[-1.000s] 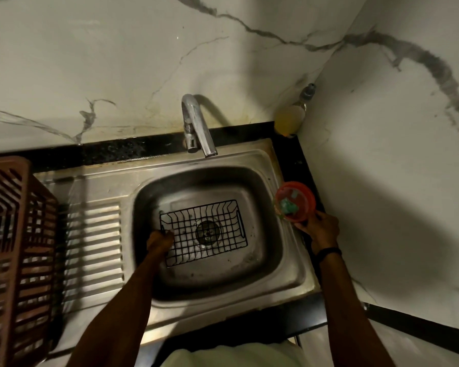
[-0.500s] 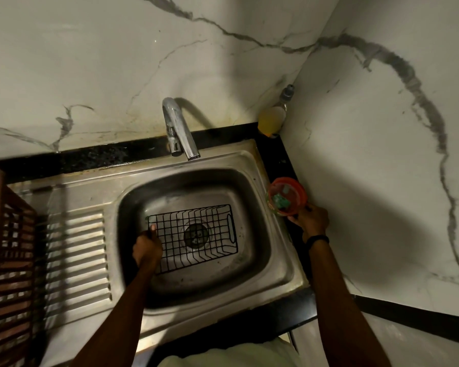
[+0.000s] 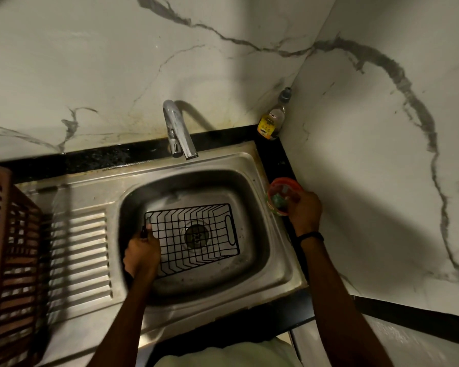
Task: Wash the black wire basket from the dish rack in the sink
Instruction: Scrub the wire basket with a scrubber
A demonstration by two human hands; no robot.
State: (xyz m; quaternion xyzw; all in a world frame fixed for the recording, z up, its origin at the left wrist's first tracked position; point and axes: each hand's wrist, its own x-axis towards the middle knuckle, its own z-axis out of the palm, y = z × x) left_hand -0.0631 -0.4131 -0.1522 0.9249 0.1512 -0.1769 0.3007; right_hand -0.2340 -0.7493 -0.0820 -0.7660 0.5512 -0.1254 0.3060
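Note:
The black wire basket (image 3: 196, 235) lies flat in the steel sink bowl (image 3: 252, 205), over the drain. My left hand (image 3: 142, 254) grips the basket's left end, fingers curled over the wire rim. My right hand (image 3: 304, 209) is at a small red round tub (image 3: 278, 189) on the black counter strip right of the sink; its fingers reach into the tub, which holds something green. What those fingers hold is hidden.
The chrome tap (image 3: 178, 131) stands behind the bowl, with no water running. A brown slatted dish rack (image 3: 10, 260) sits on the ribbed drainboard (image 3: 82, 255) at the left. A yellow-labelled bottle (image 3: 272, 120) stands in the wall corner. Marble walls close in behind and right.
My right hand has moved from the tub's near side up over it, fingers now inside. My left hand keeps its grip on the basket, which stays in the bowl.

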